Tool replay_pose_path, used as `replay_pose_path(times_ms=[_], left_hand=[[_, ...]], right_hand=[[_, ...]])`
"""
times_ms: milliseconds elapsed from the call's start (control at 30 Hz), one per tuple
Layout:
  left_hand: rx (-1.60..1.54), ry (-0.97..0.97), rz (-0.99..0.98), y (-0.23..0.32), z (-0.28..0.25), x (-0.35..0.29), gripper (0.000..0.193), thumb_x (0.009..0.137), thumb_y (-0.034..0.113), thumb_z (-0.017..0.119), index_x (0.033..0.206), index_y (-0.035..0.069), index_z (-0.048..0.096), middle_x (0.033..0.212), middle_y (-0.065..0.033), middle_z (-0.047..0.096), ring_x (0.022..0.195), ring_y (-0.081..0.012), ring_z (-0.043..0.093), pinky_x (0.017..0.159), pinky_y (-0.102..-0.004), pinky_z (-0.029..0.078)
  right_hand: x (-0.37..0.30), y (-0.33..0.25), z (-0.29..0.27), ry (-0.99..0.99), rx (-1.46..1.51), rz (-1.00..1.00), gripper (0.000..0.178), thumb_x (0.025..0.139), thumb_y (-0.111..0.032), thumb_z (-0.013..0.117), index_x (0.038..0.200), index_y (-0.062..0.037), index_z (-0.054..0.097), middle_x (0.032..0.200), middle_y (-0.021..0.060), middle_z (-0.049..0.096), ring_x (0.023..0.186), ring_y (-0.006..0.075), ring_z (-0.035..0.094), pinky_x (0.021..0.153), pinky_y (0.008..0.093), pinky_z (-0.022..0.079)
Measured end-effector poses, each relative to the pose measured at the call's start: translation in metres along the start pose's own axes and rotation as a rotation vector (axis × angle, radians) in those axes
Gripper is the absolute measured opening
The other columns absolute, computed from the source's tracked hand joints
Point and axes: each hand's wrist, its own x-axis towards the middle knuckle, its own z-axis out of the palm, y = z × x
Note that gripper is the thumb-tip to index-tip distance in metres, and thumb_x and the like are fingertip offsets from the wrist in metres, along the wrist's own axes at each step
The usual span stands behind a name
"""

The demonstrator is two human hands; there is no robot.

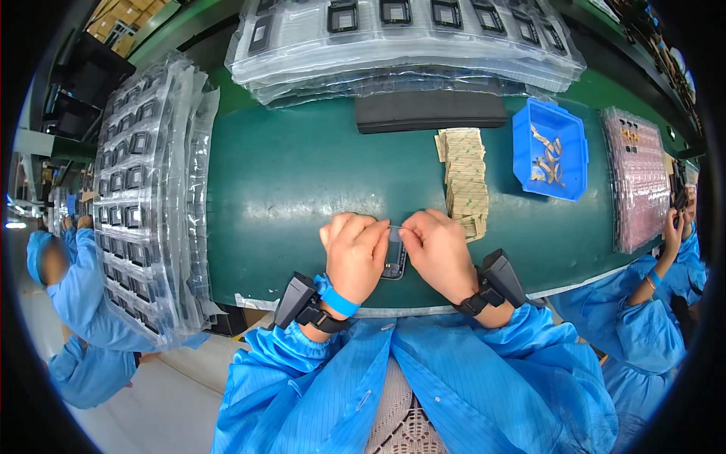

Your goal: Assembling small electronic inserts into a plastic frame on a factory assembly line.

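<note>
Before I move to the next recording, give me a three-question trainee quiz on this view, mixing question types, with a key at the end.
1. Which hand has a blue band around its wrist?
2. True or false: a small dark frame is between the left hand and the right hand.
3. Fill in the colour: the tan strips lie left of a ____ bin.

Key: 1. The left hand. 2. True. 3. Blue.

I am seeing open room on the green table between the left hand and the left-side tray stack. Tan strips are lying close beyond the right hand, the blue bin is narrowing that side, and the black case is blocking farther ahead.
</note>
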Motion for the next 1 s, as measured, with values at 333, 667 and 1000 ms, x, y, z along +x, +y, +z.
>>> replay_pose_path(times_ms=[333, 667, 1000], left_hand=[[-0.015, 0.106, -0.083, 0.008, -0.015, -0.009, 0.016, 0.079, 0.014, 0.074, 0.093, 0.008, 0.069, 0.091, -0.0026, 0.064, 0.088, -0.0236, 0.057, 0.080, -0.0360, 0.036], [0.159, 0.017, 0.105, 0.011, -0.011, -0.041, 0.022, 0.069, 0.008, 0.071, 0.090, 0.014, 0.072, 0.091, 0.0049, 0.065, 0.087, -0.0171, 0.056, 0.078, -0.0346, 0.033], [0.171, 0.025, 0.135, 0.001, -0.010, -0.046, 0.026, 0.066, 0.005, 0.066, 0.089, 0.015, 0.072, 0.097, 0.0054, 0.067, 0.089, -0.0163, 0.056, 0.078, -0.0336, 0.033]], right_hand=[[0.001, -0.004, -0.006, -0.018, -0.033, 0.075, 0.015, 0.077, -0.010, 0.066, 0.070, 0.0000, 0.058, 0.067, 0.0163, 0.060, 0.064, 0.0357, 0.061, 0.058, 0.0441, 0.049], [-0.015, -0.009, -0.017, -0.160, -0.106, 0.147, 0.020, 0.079, -0.012, 0.066, 0.067, 0.0002, 0.057, 0.067, 0.0169, 0.061, 0.065, 0.0356, 0.062, 0.058, 0.0447, 0.049], [-0.021, -0.001, -0.017, -0.153, -0.252, -0.309, 0.028, 0.081, -0.006, 0.066, 0.109, -0.0080, 0.067, 0.084, 0.0079, 0.052, 0.064, 0.0258, 0.060, 0.056, 0.0361, 0.052]])
